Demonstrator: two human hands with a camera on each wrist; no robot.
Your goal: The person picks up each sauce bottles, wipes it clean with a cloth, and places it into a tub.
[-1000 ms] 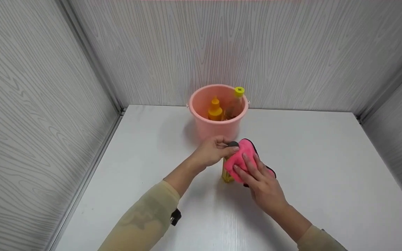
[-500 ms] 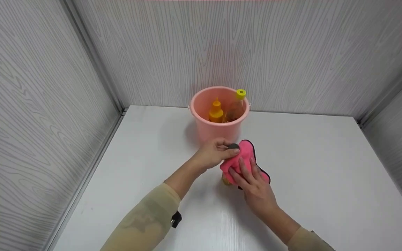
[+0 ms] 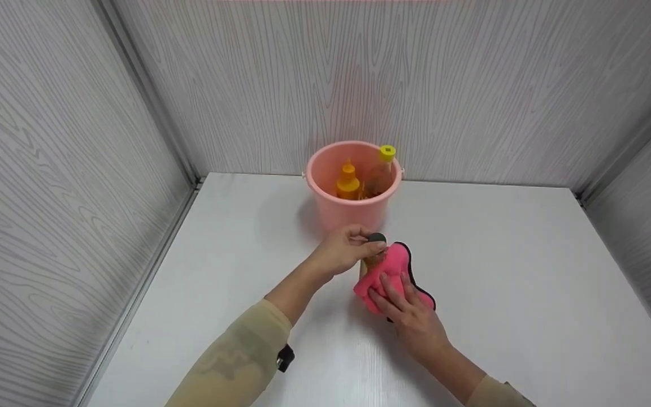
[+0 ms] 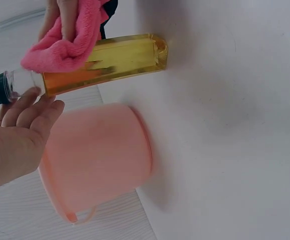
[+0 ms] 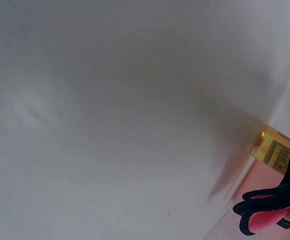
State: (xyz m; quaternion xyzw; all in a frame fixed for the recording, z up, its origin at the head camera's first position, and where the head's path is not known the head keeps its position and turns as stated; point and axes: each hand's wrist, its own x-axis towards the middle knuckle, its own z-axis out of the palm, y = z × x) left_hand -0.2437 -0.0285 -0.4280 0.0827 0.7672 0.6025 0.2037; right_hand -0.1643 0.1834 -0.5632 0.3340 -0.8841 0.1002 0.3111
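Observation:
My left hand (image 3: pixel 342 250) grips a clear bottle of yellow liquid (image 4: pixel 129 57) by its dark green cap (image 4: pixel 0 89) and neck, its thumb at the cap. With my right hand (image 3: pixel 416 322) I hold a pink fluffy cloth (image 3: pixel 396 263) with a black edge against the bottle's side. Its fingers spread over the cloth in the head view; the thumb is hidden. The cloth covers most of the lower bottle there, while the left wrist view shows the bottle's base. A gold label shows on the bottle (image 5: pixel 277 154) in the right wrist view.
Behind the hands stands a pink bucket (image 3: pixel 351 212) near the back wall. Inside it are an orange squeeze bottle (image 3: pixel 348 183) with a pointed nozzle and a clear bottle with a yellow cap (image 3: pixel 387 151). Wood-grain panels (image 3: pixel 246 85) enclose the white table (image 3: pixel 500 254).
My right hand has moved the cloth left and down along the bottle, uncovering part of its upper body below the cap. The left hand has stayed nearly in place.

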